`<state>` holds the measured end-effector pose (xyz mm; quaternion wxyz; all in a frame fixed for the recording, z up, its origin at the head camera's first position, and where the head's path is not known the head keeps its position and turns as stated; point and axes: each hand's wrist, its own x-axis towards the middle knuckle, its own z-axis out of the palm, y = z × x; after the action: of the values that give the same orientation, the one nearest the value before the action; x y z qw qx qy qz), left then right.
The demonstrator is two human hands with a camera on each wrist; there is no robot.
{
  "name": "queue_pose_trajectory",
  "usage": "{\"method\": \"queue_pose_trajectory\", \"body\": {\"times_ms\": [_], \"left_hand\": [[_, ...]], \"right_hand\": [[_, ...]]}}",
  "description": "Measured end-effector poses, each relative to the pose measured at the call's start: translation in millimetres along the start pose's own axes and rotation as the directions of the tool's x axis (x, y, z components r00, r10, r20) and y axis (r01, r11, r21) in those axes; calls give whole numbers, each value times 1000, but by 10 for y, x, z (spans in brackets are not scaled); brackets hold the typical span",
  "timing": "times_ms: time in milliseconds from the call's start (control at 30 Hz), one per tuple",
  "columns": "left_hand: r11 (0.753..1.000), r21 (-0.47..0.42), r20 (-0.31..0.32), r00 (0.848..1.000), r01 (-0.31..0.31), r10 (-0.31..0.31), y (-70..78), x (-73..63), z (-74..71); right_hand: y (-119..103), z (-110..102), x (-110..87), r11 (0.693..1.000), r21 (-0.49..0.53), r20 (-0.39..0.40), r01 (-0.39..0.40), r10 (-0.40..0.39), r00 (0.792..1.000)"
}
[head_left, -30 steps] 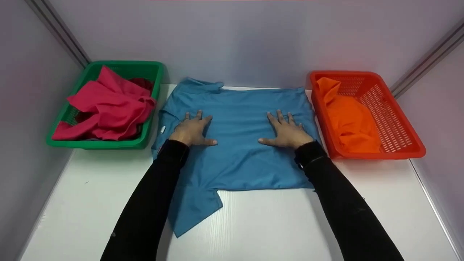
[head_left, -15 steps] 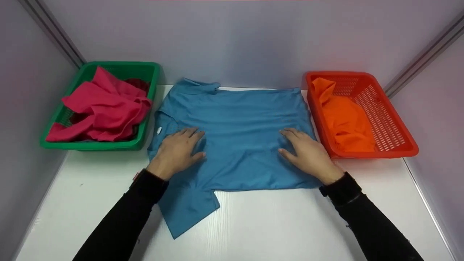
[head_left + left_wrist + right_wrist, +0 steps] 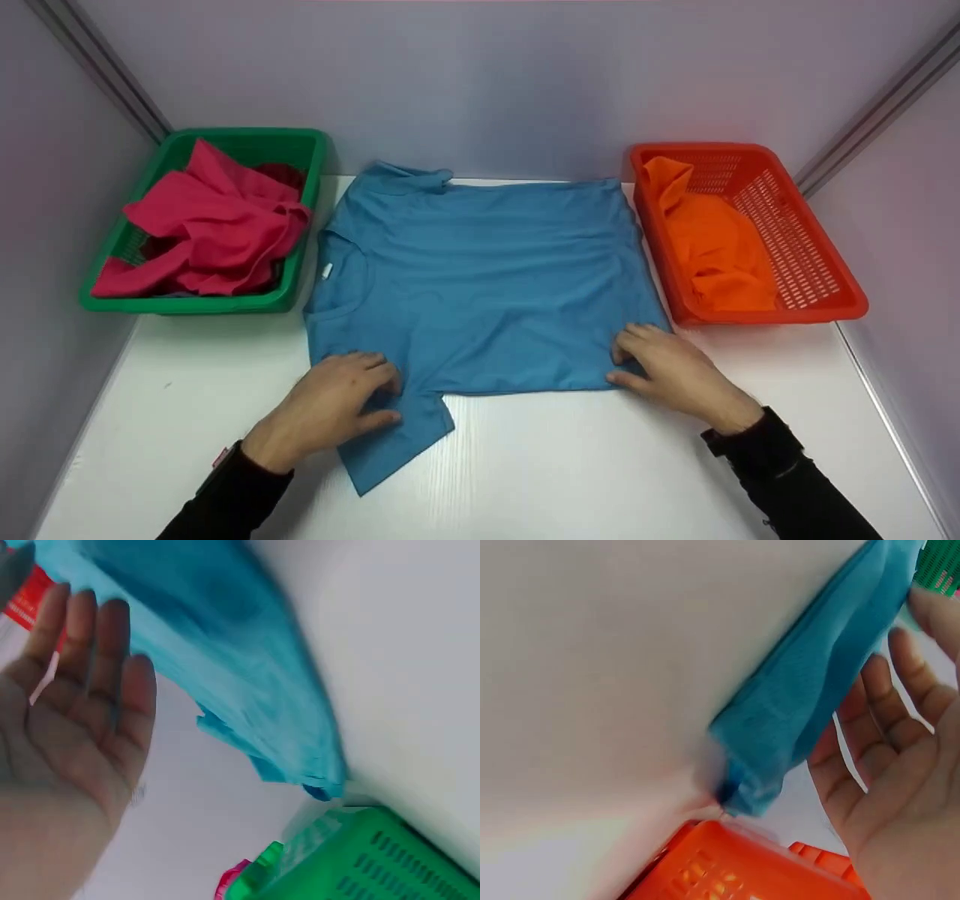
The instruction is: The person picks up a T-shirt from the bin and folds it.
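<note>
Head view: we record a blue shirt (image 3: 495, 277) spread on the white table (image 3: 555, 465), collar to the left, hem to the right. Left grip (image 3: 330, 401) lies over the near-left sleeve (image 3: 390, 457), fingers relaxed, released, grasping nothing. Right grip (image 3: 671, 371) is at the shirt's near-right corner, fingers loosely bent over the edge; we read it as released too. Whether either touches the fabric, we cannot tell.

Labels: a white tag (image 3: 327, 271) inside the collar and a small red patch (image 3: 220, 456) at the black left cuff (image 3: 247, 480); we can read no writing on either.

Far left, a green basket (image 3: 187, 304) holds pink cloth (image 3: 225, 232) over darker red cloth; far right, a red basket (image 3: 825, 313) holding orange cloth (image 3: 720, 247) stands just beside the hem.

Left wrist view gives us the left palm, hidden from the head view, and the green basket's slotted outer wall. Right wrist view adds the undersides of the right fingers, near the shirt's edge.
</note>
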<state>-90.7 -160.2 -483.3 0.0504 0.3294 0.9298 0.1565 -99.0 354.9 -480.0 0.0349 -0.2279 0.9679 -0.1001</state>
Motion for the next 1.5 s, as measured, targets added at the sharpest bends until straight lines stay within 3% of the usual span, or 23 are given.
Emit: {"method": "queue_pose_trajectory", "body": {"times_ms": [167,300,467,600,700,867,933,1067,1167,1233,1400,1500], "left_hand": [[999,-53,71,997,-9,12,-35,-177,105],[998,-33,15,999,-46,47,-39,-211,165],[994,65,-54,995,-82,86,-20,-169,161],[998,46,-116,993,-32,37,-4,-124,75],[1000,3,-185,983,10,-9,1,-81,-4],[999,-17,-278,959,47,-50,-4,-35,-125],[998,-29,-299,952,59,-65,-12,-32,-161],[996,-52,-325,942,72,-85,-19,-55,-228],[995,-71,-322,942,71,-90,-2,-96,-299],[994,-90,-297,950,67,-91,14,-133,-357],[980,-180,-165,979,90,-120,49,-211,-488],[967,-228,-106,984,118,-145,46,-220,-511]], "right_hand": [[77,-15,-135,1000,-15,32,20,-19,999],[103,-8,-176,999,-35,11,34,-34,999],[80,-13,-154,997,-67,-24,36,-38,999],[56,-58,-121,998,-51,-66,-38,34,997],[43,-85,-99,996,-61,-129,-71,62,990],[18,-93,-73,991,-128,-226,-34,4,974],[3,-105,-76,991,-131,-227,-29,-1,974],[-21,-184,-104,996,-81,-156,-48,35,987],[-35,-275,-139,998,-32,-77,-50,47,996],[-39,-338,-163,999,-1,-26,-32,32,999],[-43,-462,-216,997,73,72,12,-18,997],[-59,-494,-227,998,65,77,-13,8,997]]}}
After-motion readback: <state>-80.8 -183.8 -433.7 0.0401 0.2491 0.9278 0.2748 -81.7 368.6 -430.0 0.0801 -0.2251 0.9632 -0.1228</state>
